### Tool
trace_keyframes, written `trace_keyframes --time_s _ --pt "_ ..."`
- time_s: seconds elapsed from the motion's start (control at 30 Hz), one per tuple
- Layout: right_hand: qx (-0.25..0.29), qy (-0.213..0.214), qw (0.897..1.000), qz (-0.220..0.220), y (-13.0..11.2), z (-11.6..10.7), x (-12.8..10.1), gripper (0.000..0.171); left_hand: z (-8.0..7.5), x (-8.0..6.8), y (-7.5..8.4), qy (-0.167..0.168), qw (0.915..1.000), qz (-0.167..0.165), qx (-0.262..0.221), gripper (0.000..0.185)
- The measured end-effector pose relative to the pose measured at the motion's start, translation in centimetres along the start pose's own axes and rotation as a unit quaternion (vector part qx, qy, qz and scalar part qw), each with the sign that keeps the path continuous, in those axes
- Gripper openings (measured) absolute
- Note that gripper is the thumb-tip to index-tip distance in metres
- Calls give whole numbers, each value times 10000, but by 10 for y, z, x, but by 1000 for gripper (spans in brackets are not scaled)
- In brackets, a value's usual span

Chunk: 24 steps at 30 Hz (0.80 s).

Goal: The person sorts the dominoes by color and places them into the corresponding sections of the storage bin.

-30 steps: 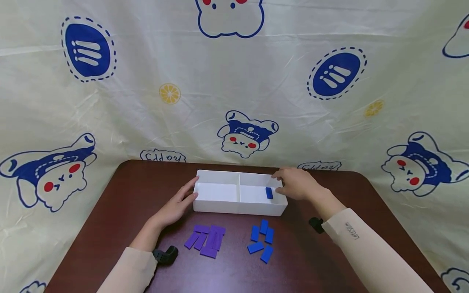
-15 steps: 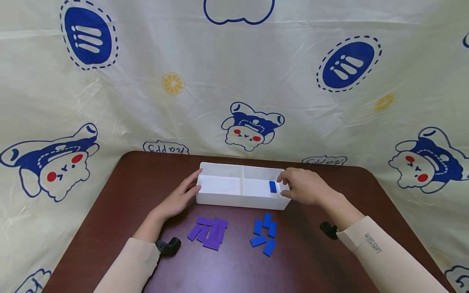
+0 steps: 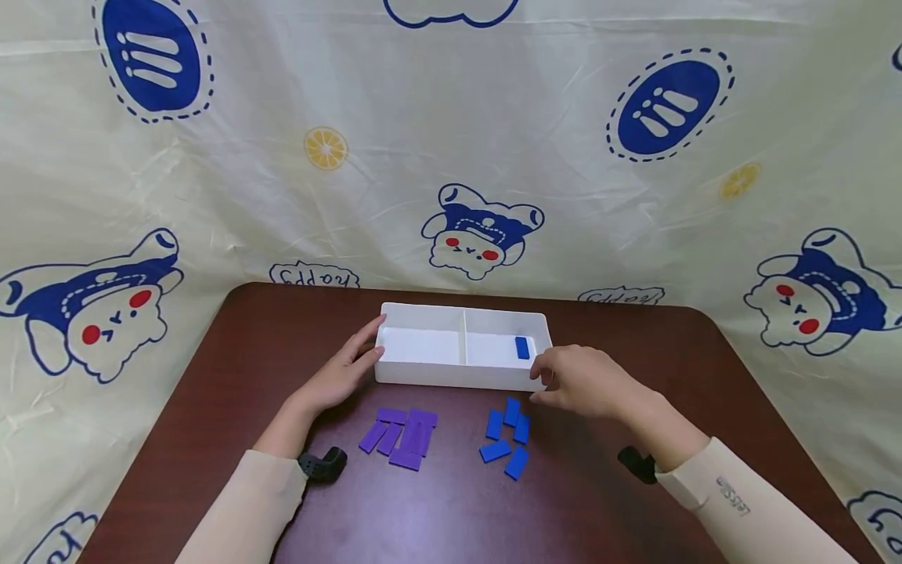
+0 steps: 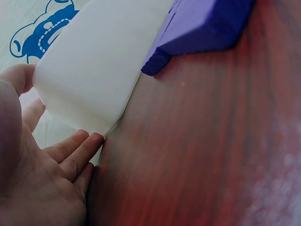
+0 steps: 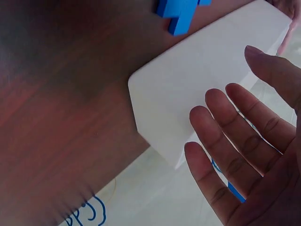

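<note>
A white two-compartment box lies across the far half of the table in the head view. One small blue block is in its right compartment; the left compartment holds nothing. My left hand touches the box's left end, fingers extended along the end wall in the left wrist view. At the right front corner of the box, my right hand holds nothing. Its fingers are loosely bent and spread, overlapping the box in the right wrist view. Several loose blue blocks lie in front of the right compartment.
Several purple blocks lie close together in front of the left compartment, some overlapping. The dark brown table has rounded far corners. A printed curtain hangs just behind its far edge. Dark bands show at both wrists.
My right hand has come out of the right compartment, toward me past the box's front corner. The blue block stays in the compartment. My left hand keeps its place at the box's end.
</note>
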State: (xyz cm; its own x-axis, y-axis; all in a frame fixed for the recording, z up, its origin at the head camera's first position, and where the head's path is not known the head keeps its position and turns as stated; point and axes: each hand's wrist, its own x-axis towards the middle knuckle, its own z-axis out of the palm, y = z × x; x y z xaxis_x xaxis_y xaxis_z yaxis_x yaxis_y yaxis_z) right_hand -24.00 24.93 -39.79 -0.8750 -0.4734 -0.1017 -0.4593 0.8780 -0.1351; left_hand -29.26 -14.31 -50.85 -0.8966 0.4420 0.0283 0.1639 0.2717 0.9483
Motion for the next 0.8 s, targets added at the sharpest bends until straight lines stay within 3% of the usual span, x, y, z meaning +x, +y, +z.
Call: trace_keyframes --time_s 0.4,0.8 --pt "43 -326 9994 -83 -11 31 -8 31 0 0 1 -2 10000 49 21 62" --pt "-13 -319 9995 29 -14 45 -14 35 3 1 2 -20 10000 20 20 61"
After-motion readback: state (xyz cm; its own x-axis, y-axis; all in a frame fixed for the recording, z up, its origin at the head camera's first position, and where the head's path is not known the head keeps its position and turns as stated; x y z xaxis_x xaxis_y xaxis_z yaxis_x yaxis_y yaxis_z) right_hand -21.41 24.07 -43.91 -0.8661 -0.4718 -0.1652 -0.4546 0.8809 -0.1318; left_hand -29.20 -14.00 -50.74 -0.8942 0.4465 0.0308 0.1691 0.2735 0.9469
